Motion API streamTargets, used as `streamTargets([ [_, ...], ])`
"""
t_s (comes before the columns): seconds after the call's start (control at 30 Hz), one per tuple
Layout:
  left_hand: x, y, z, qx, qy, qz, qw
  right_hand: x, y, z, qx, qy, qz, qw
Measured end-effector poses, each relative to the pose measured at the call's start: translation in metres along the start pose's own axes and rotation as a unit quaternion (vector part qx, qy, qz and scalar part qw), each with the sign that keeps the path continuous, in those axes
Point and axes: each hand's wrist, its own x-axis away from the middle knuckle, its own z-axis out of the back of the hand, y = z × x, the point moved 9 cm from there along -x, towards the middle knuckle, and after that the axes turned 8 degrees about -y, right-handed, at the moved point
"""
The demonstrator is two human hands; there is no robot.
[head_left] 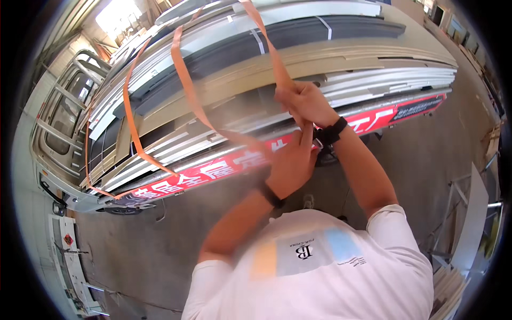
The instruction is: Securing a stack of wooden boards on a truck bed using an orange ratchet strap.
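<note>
My right hand (312,104) is closed around an orange webbing strap (273,53) that comes down over the load at the truck bed's side. Just below it, my left hand (292,164) is blurred, its fingers pointing up and pressed together close to the strap's lower part. Beside its fingertips a small metal piece (318,143) shows; whether it is a buckle I cannot tell. Another orange strap (184,74) slants across the load toward my left hand, and its end is lost in blur. Both wrists wear black bands.
Long flat panels and boards (362,80) lie stacked on the truck bed, with a red printed banner (218,169) along its side. More orange strap (129,114) crosses the load at left, near the truck cab (64,128). A panel on a metal frame (474,218) stands at right.
</note>
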Motion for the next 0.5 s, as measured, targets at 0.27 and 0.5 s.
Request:
streamTargets([
  [0.27,0.008,-0.006,0.059,0.426,0.139,0.030,0.893,-0.006,-0.141,0.021,-0.115,-0.005,0.164,0.980],
  [0.5,0.065,-0.087,-0.117,0.265,-0.096,0.018,0.959,0.028,0.031,0.000,-0.155,-0.004,0.031,0.987],
])
